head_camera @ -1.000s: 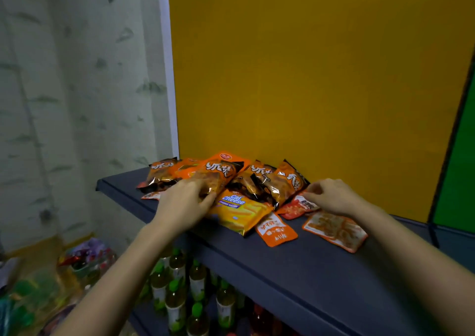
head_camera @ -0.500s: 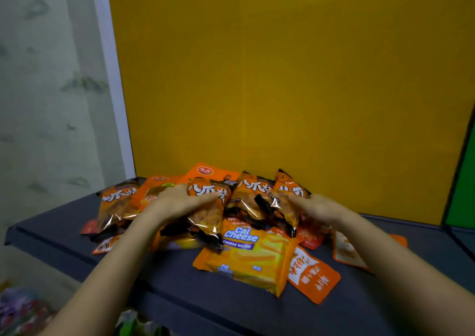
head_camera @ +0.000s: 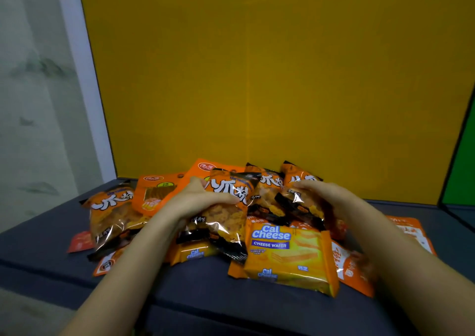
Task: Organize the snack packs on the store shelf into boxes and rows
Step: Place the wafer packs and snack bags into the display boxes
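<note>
On the dark shelf [head_camera: 180, 289], at the snack pile's nine o'clock, an orange crisp bag [head_camera: 113, 217] lies flat. At the pile's centre the left hand [head_camera: 198, 202], fingers curled, grips a second bag [head_camera: 226, 225]. At that bag's four o'clock lies the Cal Cheese wafer pack [head_camera: 288, 256]. At the pile's three o'clock the right hand [head_camera: 329, 199] curls over a third bag [head_camera: 299, 204], holding it.

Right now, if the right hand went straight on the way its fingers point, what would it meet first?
The right hand holds the rightmost snack bag; straight on leftward, it likely meets the neighbouring snack bag first; depth is unclear.
</note>
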A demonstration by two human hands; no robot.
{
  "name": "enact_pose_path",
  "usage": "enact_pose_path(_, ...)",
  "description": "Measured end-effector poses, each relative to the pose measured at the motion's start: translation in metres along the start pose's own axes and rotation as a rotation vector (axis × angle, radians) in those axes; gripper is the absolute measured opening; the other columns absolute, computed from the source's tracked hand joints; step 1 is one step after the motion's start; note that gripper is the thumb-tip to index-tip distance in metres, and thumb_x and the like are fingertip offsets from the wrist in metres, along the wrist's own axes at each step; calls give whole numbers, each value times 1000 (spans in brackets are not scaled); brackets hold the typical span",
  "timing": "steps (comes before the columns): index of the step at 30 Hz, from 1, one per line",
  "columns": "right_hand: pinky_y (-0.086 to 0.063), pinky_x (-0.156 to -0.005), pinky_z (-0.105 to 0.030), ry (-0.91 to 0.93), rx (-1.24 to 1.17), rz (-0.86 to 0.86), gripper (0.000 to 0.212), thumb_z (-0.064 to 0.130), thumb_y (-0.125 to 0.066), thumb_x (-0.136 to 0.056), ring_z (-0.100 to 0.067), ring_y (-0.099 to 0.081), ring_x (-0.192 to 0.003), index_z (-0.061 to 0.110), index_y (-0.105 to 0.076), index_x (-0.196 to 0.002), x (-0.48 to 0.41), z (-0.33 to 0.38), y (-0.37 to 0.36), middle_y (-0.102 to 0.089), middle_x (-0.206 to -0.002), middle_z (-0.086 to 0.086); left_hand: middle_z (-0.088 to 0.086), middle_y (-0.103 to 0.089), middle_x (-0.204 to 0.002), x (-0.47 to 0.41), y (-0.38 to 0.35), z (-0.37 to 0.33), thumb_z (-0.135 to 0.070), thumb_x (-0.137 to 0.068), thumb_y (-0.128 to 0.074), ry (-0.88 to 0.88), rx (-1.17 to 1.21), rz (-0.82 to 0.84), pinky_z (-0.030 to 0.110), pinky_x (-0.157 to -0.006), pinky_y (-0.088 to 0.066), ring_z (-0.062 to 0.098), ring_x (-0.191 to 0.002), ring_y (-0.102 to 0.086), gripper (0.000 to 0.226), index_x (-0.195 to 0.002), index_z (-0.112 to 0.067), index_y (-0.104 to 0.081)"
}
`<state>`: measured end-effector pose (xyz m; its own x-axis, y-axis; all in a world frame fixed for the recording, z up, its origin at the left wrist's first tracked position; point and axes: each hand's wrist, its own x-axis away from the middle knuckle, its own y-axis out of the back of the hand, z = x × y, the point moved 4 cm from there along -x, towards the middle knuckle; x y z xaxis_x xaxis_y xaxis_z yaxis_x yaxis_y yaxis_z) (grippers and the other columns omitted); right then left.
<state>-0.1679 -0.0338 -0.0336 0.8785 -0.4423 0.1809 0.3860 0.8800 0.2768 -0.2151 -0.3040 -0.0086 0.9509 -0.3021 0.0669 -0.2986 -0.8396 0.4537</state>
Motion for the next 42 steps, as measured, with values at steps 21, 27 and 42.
enact_pose_path(21,-48,-62,-28,263,-338,-390,9,20,-67,-80,-21,-65,-74,18,-60,-85,154,-15,171,-68,-74,-1,5,-63,-112,52,-131,-122,-16,-61,-84,-450,433,269,34,-74,-53,22,-95,-64,75,-125,-16,-44)
enact_pose_path(27,-51,-71,-32,220,-327,-604,14,20,-67,-80,-23,-66,-84,20,-63,-94,248,-75,291,-70,-94,-7,3,-62,-113,111,-266,-174,-20,-61,-84,-477,434,494,42,-85,-51,23,-98,-63,74,-123,-19,-44)
enact_pose_path(42,-52,-63,-30,74,-336,-968,22,18,-67,-82,-25,-66,-79,13,-61,-102,468,-221,537,-69,-91,-10,3,-63,-111,306,-582,-269,-15,-63,-83,-466,509,878,40,-88,-52,21,-98,-63,70,-121,-15,-44)
